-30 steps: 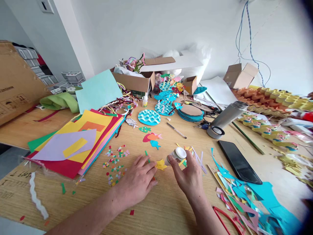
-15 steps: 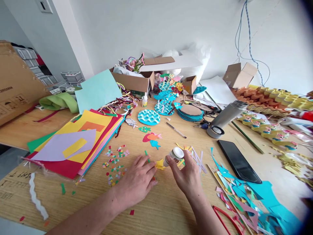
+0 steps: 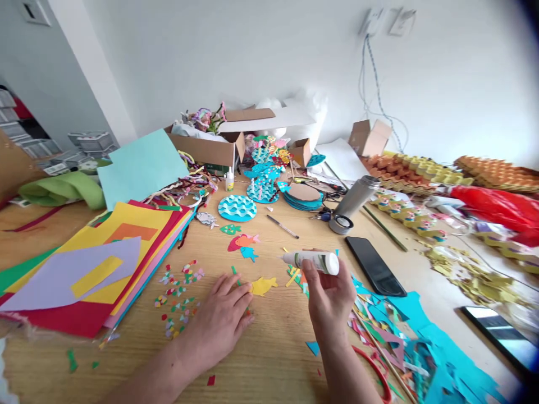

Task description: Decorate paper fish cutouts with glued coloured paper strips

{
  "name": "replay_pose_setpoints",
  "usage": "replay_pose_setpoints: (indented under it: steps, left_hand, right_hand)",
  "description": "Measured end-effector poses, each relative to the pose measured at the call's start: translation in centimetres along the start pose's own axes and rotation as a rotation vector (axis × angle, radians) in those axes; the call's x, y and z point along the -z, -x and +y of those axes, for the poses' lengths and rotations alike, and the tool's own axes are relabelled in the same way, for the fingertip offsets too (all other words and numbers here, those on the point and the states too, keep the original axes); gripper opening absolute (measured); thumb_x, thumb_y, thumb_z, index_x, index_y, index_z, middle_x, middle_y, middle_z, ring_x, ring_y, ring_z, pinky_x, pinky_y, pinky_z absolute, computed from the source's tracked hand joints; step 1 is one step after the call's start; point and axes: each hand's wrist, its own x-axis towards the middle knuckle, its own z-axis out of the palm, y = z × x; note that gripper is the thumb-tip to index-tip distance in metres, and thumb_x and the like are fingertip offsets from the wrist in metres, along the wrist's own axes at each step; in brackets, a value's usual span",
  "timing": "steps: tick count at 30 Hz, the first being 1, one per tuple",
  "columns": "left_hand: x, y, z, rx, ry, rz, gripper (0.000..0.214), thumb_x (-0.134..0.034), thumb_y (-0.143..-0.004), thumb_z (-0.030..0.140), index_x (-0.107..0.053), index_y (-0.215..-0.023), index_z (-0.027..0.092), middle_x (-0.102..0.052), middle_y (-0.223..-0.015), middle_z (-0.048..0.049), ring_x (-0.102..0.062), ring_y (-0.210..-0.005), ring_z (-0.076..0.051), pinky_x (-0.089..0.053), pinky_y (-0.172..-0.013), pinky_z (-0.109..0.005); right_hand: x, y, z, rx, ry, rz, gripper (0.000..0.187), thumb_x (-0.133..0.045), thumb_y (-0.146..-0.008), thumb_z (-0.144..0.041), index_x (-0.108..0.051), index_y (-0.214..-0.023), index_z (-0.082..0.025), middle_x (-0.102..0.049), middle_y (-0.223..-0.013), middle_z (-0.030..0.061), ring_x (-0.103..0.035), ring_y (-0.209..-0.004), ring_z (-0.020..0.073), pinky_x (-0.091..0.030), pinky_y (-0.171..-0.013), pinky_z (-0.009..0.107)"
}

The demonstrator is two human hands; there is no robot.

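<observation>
My right hand is wrapped round a white glue bottle, held nearly level above the table with its nozzle pointing left. Below and left of the nozzle lies a yellow paper fish. My left hand rests flat on the table, fingertips at the fish's left end. A green paper strip pokes out by those fingers. Small coloured paper bits are scattered to the left. Beyond the hands lie a blue paper fish, an orange and red one and a green one.
Coloured paper sheets are stacked at left. A pen and a wavy blue disc lie farther back. At right are a phone, a steel flask, blue scraps and red-handled scissors.
My right hand has lifted the glue bottle off the yellow fish and turned it level. My left hand stays beside the fish. The whole view has swung to the right.
</observation>
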Motion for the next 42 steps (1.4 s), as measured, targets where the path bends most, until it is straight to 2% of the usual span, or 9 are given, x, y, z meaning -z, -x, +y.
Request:
replay_pose_setpoints:
  steps: [4, 7, 10, 14, 23, 28, 33, 36, 42]
  left_hand:
    - [-0.3, 0.0, -0.2, -0.019, -0.012, 0.007, 0.029, -0.060, -0.085, 0.025, -0.062, -0.113, 0.021, -0.062, -0.123, -0.0012, -0.047, -0.122, -0.027, -0.038, -0.105, -0.048]
    - [-0.4, -0.1, -0.3, -0.037, -0.037, 0.009, 0.029, -0.060, -0.084, 0.023, -0.062, -0.113, 0.020, -0.062, -0.123, -0.0022, -0.047, -0.122, -0.027, -0.039, -0.104, -0.048]
    - [-0.4, -0.1, -0.3, -0.048, -0.061, -0.005, 0.030, -0.058, -0.086, 0.026, -0.062, -0.114, 0.019, -0.063, -0.123, -0.0027, -0.048, -0.121, -0.028, -0.040, -0.103, -0.049]
    - [-0.5, -0.1, -0.4, -0.044, -0.066, 0.004, 0.032, -0.058, -0.086, 0.031, -0.062, -0.116, 0.020, -0.062, -0.123, -0.0029, -0.048, -0.120, -0.028, -0.040, -0.103, -0.049]
    - [-0.6, -0.1, -0.5, -0.049, -0.024, 0.027, 0.029, -0.055, -0.088, 0.030, -0.062, -0.114, 0.021, -0.063, -0.121, -0.0036, -0.048, -0.120, -0.027, -0.040, -0.103, -0.049]
    - [-0.5, -0.1, -0.6, -0.062, -0.019, 0.009, 0.029, -0.054, -0.088, 0.032, -0.062, -0.114, 0.020, -0.062, -0.122, -0.0046, -0.047, -0.121, -0.028, -0.041, -0.101, -0.049]
    - [-0.5, -0.2, -0.7, -0.059, -0.041, 0.000, 0.031, -0.058, -0.086, 0.032, -0.063, -0.114, 0.019, -0.062, -0.123, -0.0045, -0.048, -0.120, -0.030, -0.041, -0.101, -0.050]
    - [-0.5, -0.1, -0.8, -0.093, -0.072, 0.013, 0.031, -0.056, -0.087, 0.031, -0.063, -0.114, 0.019, -0.063, -0.122, -0.0046, -0.047, -0.120, -0.028, -0.042, -0.101, -0.048]
    - [-0.5, -0.1, -0.9, -0.106, -0.081, 0.025, 0.030, -0.055, -0.088, 0.031, -0.063, -0.114, 0.019, -0.063, -0.123, -0.0044, -0.048, -0.120, -0.028, -0.042, -0.101, -0.047]
  right_hand:
    - [0.9, -1.3, -1.6, -0.178, -0.373, 0.151, 0.027, -0.075, -0.070, -0.029, -0.056, -0.087, -0.021, -0.064, -0.089, -0.0005, -0.066, -0.078, 0.0171, -0.051, -0.077, 0.036]
    - [2.1, -2.7, -2.3, -0.292, -0.479, 0.078, 0.034, -0.079, -0.062, -0.026, -0.051, -0.080, -0.022, -0.065, -0.090, -0.0017, -0.069, -0.086, 0.0209, -0.050, -0.083, 0.038]
    - [3.4, -5.1, -1.4, -0.327, -0.269, -0.079, 0.037, -0.079, -0.062, -0.031, -0.052, -0.086, -0.022, -0.069, -0.088, 0.0023, -0.068, -0.089, 0.0230, -0.051, -0.079, 0.035]
    - [4.1, -9.5, 2.5, -0.185, 0.352, -0.205, 0.037, -0.070, -0.066, -0.046, -0.053, -0.086, -0.020, -0.068, -0.081, 0.0064, -0.065, -0.074, 0.0221, -0.049, -0.063, 0.032]
    - [3.3, -12.6, 8.8, 0.034, 0.708, -0.306, 0.025, -0.063, -0.067, -0.028, -0.053, -0.087, -0.019, -0.058, -0.095, 0.0089, -0.056, -0.092, 0.0254, -0.043, -0.083, 0.042]
    - [5.3, -10.9, 5.8, 0.126, 0.779, -0.426, 0.022, -0.061, -0.074, -0.027, -0.056, -0.094, -0.019, -0.059, -0.101, 0.0097, -0.054, -0.100, 0.0267, -0.041, -0.087, 0.043]
    - [9.0, -8.8, -0.6, 0.106, 0.758, -0.621, 0.017, -0.056, -0.083, -0.037, -0.060, -0.090, -0.022, -0.066, -0.079, 0.0013, -0.062, -0.070, 0.0170, -0.047, -0.064, 0.030]
    - [11.5, -7.6, -3.5, 0.032, 0.807, -0.597, 0.021, -0.053, -0.085, -0.041, -0.061, -0.086, -0.022, -0.067, -0.072, 0.0007, -0.061, -0.062, 0.0160, -0.046, -0.056, 0.027]
    - [15.2, -5.2, -4.7, -0.016, 0.953, -0.609, 0.023, -0.052, -0.083, -0.042, -0.063, -0.074, -0.023, -0.065, -0.059, -0.0009, -0.056, -0.051, 0.0156, -0.041, -0.048, 0.027]
